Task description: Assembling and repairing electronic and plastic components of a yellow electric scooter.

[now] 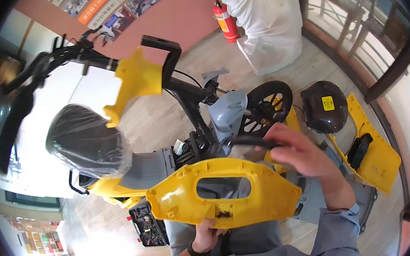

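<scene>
My left hand [206,236], with a dark band on its wrist, grips the lower edge of a yellow plastic body panel [172,200]. The panel lies across my lap, inner side up, with a large oval opening in its middle. Small dark screws [223,214] sit in a recess by that edge. Above the panel's right part, my right hand [298,151] is closed on a black, elongated, slightly curved piece [251,141] whose exact kind I cannot make out. Beyond stands a partly stripped scooter with a grey front fender [228,111] and a black front wheel [267,104].
A plastic-wrapped seat [87,139] and yellow front piece [143,77] are on the scooter. An open tool case [147,225] lies at left. Rightward are a black top box [325,106] and a yellow panel [378,160]. A fire extinguisher [225,22] stands behind.
</scene>
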Tool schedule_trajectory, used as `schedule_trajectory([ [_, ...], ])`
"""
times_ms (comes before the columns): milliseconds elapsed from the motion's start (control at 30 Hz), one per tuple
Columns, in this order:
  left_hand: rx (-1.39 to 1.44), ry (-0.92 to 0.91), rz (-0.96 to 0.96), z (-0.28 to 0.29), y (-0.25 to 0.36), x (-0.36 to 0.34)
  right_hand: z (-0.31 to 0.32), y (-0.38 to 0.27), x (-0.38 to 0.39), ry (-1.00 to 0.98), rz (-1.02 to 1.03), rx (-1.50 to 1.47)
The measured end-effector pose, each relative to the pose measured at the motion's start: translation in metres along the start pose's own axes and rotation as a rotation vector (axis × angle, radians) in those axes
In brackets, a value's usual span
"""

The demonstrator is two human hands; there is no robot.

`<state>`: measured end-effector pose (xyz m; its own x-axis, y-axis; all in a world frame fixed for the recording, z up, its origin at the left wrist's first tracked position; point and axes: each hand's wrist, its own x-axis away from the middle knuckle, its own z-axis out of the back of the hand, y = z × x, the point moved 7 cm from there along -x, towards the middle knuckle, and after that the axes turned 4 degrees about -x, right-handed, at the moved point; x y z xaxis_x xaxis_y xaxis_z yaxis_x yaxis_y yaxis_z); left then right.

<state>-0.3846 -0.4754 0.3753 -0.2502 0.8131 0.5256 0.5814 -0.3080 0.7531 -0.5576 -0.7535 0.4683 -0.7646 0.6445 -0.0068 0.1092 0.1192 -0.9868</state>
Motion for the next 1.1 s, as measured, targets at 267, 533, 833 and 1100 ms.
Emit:
schedule_trajectory([
  [267,-0.007,-0.005,-0.237,0.019,0.057,0.042,-0.175,-0.110,0.118,0.269,0.780,1.091],
  [533,-0.037,0.043,-0.546,0.091,0.093,0.090,-0.331,-0.075,0.134,0.217,1.120,1.355],
  [833,-0.525,0.162,-1.037,0.185,0.128,0.110,-0.422,-0.036,0.089,0.083,1.288,1.387],
  [1100,0.146,0.102,-0.664,0.217,0.130,0.074,-0.449,-0.050,0.033,0.060,1.211,1.226],
])
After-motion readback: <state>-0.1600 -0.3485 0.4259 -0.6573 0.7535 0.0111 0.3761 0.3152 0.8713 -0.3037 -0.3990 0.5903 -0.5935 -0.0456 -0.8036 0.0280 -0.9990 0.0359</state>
